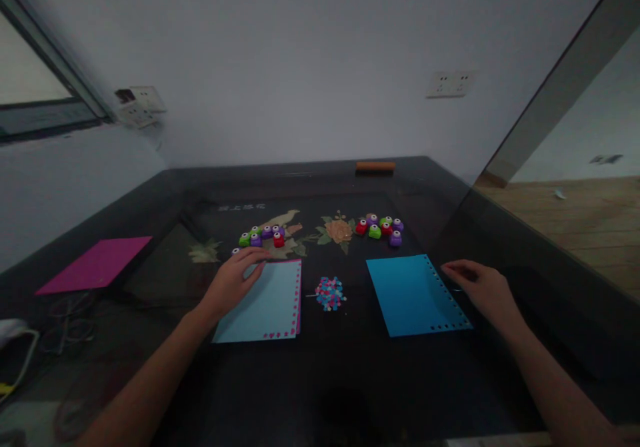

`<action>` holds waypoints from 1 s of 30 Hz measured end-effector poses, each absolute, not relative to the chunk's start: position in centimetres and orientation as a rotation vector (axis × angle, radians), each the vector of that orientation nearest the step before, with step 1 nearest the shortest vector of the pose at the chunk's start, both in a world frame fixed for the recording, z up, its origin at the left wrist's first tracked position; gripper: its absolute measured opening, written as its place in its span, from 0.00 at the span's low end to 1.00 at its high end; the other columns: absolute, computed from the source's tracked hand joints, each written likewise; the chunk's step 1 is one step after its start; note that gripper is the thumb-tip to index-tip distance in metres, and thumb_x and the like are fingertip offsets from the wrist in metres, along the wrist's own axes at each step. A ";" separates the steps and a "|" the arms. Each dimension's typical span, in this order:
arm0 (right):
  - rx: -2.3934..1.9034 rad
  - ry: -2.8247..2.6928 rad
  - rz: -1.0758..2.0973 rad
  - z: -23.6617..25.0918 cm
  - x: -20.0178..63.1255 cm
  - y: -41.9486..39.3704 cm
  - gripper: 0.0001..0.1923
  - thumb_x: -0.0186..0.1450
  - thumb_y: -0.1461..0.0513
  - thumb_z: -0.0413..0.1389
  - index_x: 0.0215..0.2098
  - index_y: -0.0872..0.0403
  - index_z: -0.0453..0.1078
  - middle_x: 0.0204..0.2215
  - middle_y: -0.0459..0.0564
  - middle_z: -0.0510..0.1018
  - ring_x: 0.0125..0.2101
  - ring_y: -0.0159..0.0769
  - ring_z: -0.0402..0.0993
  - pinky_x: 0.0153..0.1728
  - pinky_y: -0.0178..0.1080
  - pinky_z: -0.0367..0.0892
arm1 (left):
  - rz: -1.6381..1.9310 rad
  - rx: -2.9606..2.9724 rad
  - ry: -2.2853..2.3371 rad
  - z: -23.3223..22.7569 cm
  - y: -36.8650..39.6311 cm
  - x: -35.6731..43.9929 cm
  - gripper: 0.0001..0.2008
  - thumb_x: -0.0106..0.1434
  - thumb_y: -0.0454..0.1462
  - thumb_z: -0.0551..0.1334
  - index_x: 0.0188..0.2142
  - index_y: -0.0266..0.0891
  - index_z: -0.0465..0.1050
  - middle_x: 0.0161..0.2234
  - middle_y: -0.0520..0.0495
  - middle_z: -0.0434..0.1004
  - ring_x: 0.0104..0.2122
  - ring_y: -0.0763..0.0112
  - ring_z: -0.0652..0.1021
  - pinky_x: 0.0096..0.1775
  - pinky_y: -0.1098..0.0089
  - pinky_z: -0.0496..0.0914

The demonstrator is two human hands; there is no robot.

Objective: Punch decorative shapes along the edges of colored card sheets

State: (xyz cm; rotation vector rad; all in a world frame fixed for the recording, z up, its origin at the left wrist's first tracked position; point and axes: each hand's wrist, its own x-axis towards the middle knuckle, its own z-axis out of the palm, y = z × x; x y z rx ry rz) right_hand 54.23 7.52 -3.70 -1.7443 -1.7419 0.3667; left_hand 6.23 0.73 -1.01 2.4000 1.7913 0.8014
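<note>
A plain room, most likely in a home, is seen from a glossy dark desk (300,407) decorated with printed flowers (339,231) and a line of lettering (242,208). White walls (300,67) carry household power sockets (450,84) on the left and on the right, and a framed window (30,67) stands at the far left. To the right, past a wall edge, a wood-look floor (575,227) stretches into a further space. Blue paper (415,297) and a heap of paper confetti (330,294) give the desk a hobby-corner look.

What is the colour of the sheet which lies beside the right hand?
The sheet beside the right hand is blue, with dark holes along two edges; best seen in the head view.
</note>
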 end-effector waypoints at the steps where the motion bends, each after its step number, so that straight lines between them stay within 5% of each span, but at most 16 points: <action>1: -1.740 -1.734 0.364 -3.7 54.2 7.5 0.15 0.54 0.50 0.54 0.28 0.51 0.75 0.26 0.51 0.79 0.26 0.44 0.74 0.29 0.44 0.67 | 0.764 2.377 1.802 -1.1 0.9 5.3 0.13 0.65 0.39 0.51 0.43 0.40 0.72 0.44 0.44 0.75 0.46 0.61 0.74 0.49 0.60 0.68; 9: -1.643 -1.785 0.359 -1.0 51.2 7.0 0.15 0.55 0.52 0.54 0.32 0.53 0.74 0.31 0.53 0.79 0.32 0.44 0.74 0.35 0.45 0.67 | 0.540 2.340 1.783 -0.8 1.2 2.7 0.13 0.63 0.39 0.52 0.40 0.39 0.73 0.42 0.43 0.75 0.45 0.60 0.74 0.47 0.59 0.68; 19: -1.111 -2.332 0.580 2.6 35.3 6.4 0.07 0.60 0.63 0.56 0.37 0.54 0.72 0.34 0.49 0.78 0.32 0.36 0.73 0.34 0.38 0.67 | 0.463 2.356 1.748 -1.6 1.2 2.6 0.15 0.64 0.41 0.53 0.45 0.38 0.72 0.45 0.41 0.73 0.48 0.59 0.72 0.51 0.57 0.65; 25: -1.006 -2.610 0.373 0.5 27.9 7.3 0.13 0.61 0.62 0.57 0.45 0.55 0.71 0.42 0.55 0.76 0.44 0.44 0.71 0.41 0.44 0.66 | 0.487 2.395 1.743 -2.9 1.4 2.9 0.23 0.58 0.49 0.60 0.48 0.39 0.70 0.48 0.40 0.71 0.48 0.57 0.71 0.50 0.58 0.65; 30: -0.988 -2.701 0.303 -1.3 25.8 7.5 0.26 0.56 0.50 0.60 0.46 0.58 0.70 0.44 0.60 0.72 0.47 0.50 0.66 0.42 0.48 0.65 | 0.472 2.448 1.774 -3.4 1.6 3.3 0.28 0.54 0.50 0.64 0.50 0.38 0.69 0.48 0.39 0.69 0.48 0.55 0.71 0.49 0.58 0.65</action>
